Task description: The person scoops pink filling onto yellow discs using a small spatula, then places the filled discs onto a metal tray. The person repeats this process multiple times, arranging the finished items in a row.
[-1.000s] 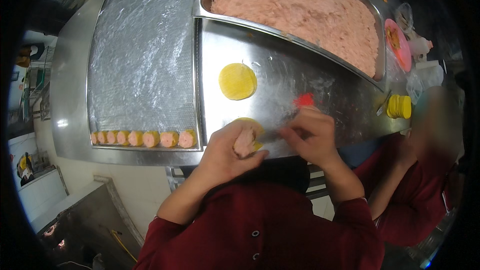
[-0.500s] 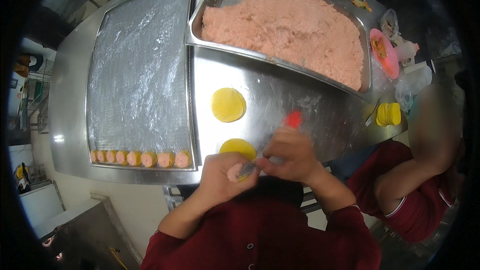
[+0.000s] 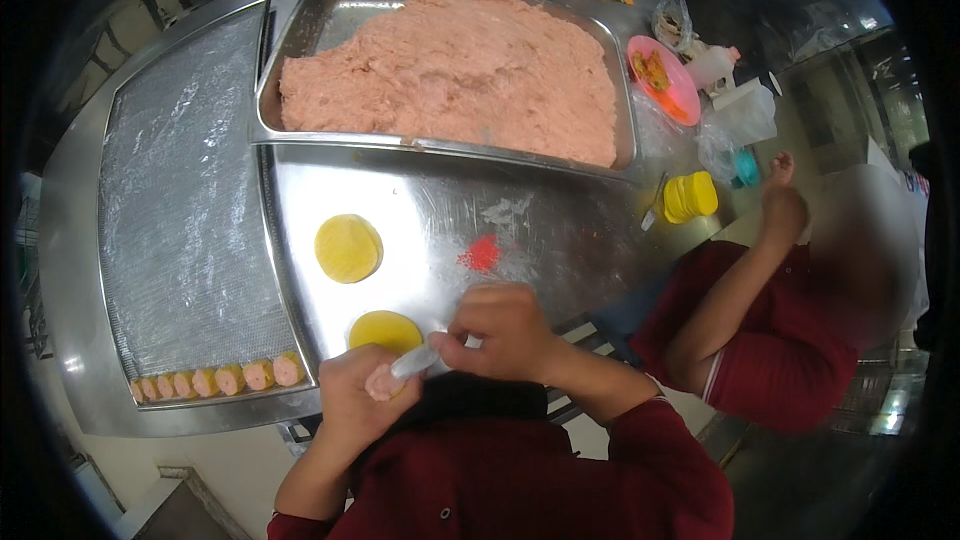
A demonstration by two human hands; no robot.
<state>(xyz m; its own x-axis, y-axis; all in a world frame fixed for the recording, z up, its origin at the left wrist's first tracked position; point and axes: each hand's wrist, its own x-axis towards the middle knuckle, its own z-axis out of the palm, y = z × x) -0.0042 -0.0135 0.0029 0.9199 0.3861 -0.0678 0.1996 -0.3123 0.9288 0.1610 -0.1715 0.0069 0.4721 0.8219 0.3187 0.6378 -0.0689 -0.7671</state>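
My left hand (image 3: 345,395) is closed around a small dumpling (image 3: 381,384) with pink filling showing at its top. In my right hand (image 3: 505,330) is a pale spatula (image 3: 414,360), its flat blade against the filling. Just beyond my left hand lies a stack of round yellow wrappers (image 3: 385,330), with a second wrapper stack (image 3: 348,248) farther up the table. A patch of small red bits (image 3: 482,254) sits on the steel beyond my right hand.
A deep steel pan (image 3: 420,146) heaped with pink minced filling (image 3: 450,75) stands at the far side. To the left is a mesh tray (image 3: 185,190) with a row of dumplings (image 3: 229,379) along its near edge. Yellow wrappers (image 3: 690,197) and a co-worker's arm (image 3: 745,290) are at right.
The view has shifted, so the table things appear farther left. The spatula's flat blade now faces up across the filling. Another person's hands have come into view beyond the pan.
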